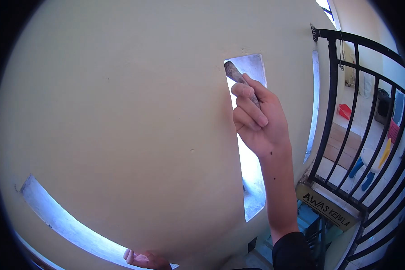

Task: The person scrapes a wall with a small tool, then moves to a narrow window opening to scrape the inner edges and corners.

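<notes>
Bare hands (258,121); right arm ends in what looks like a black sleeve (292,249).

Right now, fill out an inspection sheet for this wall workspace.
Surface: cream plastered wall with a tall narrow slot and a long low slot, both showing whitish inner faces.
Job's things: worn grey-brown tool handle, held up at the tall slot's top; its working end is hidden.
Clutter: nothing seen.
Grippers: right hand shut on the handle; left hand resting at the low slot's edge, grip unclear.
Cables: nothing seen.
Surroundings: black metal railing with a yellow sign reading AWAS KEPALA; floor below with a red container.
</notes>
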Demonstrator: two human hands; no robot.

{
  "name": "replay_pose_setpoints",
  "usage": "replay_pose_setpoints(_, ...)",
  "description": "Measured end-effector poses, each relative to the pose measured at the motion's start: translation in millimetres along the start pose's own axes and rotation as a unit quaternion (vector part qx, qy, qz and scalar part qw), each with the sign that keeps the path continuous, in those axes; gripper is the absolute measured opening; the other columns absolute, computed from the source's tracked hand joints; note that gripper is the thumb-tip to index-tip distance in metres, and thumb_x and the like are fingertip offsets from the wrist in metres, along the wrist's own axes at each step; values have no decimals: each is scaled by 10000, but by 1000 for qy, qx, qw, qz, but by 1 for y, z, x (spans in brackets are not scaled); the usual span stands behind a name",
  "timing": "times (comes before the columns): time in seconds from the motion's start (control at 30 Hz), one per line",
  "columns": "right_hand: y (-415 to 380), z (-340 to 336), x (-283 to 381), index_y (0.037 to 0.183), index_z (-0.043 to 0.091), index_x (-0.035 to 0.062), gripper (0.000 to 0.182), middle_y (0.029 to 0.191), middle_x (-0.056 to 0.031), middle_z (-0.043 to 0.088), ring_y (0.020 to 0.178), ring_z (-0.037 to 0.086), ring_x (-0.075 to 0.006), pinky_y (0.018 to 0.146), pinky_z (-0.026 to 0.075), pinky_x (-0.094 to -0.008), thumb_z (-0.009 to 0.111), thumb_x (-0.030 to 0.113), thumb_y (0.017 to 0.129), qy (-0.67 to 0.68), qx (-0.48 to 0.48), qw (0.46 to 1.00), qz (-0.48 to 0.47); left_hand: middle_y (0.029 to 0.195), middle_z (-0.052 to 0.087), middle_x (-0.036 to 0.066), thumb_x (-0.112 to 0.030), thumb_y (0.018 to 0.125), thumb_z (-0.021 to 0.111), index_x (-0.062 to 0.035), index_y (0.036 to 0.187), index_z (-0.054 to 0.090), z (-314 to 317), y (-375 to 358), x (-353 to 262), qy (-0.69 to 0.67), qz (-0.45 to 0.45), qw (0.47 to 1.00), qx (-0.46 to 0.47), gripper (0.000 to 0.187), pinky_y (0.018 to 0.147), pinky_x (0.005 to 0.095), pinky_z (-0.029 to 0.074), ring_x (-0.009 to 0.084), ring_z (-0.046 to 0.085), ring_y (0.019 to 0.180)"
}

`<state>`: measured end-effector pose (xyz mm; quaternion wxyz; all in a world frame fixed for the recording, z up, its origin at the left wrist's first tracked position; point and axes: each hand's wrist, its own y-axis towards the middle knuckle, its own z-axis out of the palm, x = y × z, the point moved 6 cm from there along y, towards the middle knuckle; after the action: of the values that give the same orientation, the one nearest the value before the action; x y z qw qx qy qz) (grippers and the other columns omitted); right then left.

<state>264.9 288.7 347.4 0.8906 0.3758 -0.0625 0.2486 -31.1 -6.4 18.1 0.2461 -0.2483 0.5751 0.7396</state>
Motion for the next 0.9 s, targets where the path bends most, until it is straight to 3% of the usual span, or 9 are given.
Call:
replay_pose_setpoints(0.1,2,14,-1,849,490,63,372,580,-1,491,330,262,-78,366,288,-199,276,232,1102,71,29,997,19,1075,524,114,-154,979,535,-157,1365,238,4,3,-2,-2,-1,1000,-1,486,650,320,478,192,534,802)
replay_pose_setpoints(0.2,4,18,-2,906,517,45,338,608,-18,526,336,283,-67,358,278,-196,290,208,1097,-18,20,999,-31,1075,523,113,-146,981,532,-163,1378,224,4,3,-1,-6,0,1000,-2,503,638,313,479,188,534,791)
replay_pose_setpoints(0.3,3,21,-2,1012,451,50,205,722,-37,602,392,311,-69,398,286,-230,342,214,1067,-174,35,982,-64,1075,522,113,-138,982,529,-169,1392,209,7,5,-1,-8,-3,1000,-2,521,626,307,479,185,533,780)
replay_pose_setpoints(0.5,-1,26,7,1267,408,-58,353,668,-75,600,384,375,-85,399,311,-252,387,223,1054,-388,-30,912,-132,1075,520,111,-122,985,523,-180,1420,180,10,4,4,-13,-18,1000,1,556,602,294,480,178,532,759)
replay_pose_setpoints(0.6,1,28,10,1307,396,-81,391,649,-86,607,379,404,-91,400,324,-261,394,219,1055,-463,-36,876,-132,1075,519,111,-116,987,522,-184,1429,170,10,4,10,-36,-33,999,-3,569,593,290,481,176,531,751)
replay_pose_setpoints(0.8,-6,41,17,1185,486,-92,315,596,-96,597,410,492,-114,428,382,-295,453,179,1027,-622,-75,769,-129,1075,517,110,-99,990,516,-195,1458,140,12,1,24,-102,-77,992,-2,607,568,277,482,169,530,729)
replay_pose_setpoints(0.9,-6,46,18,1118,543,-73,266,555,-66,581,385,464,-83,393,326,-257,501,165,1005,-686,-71,698,-192,1075,516,109,-91,992,513,-201,1472,125,14,-1,31,-134,-101,986,-2,627,556,270,482,166,529,718)
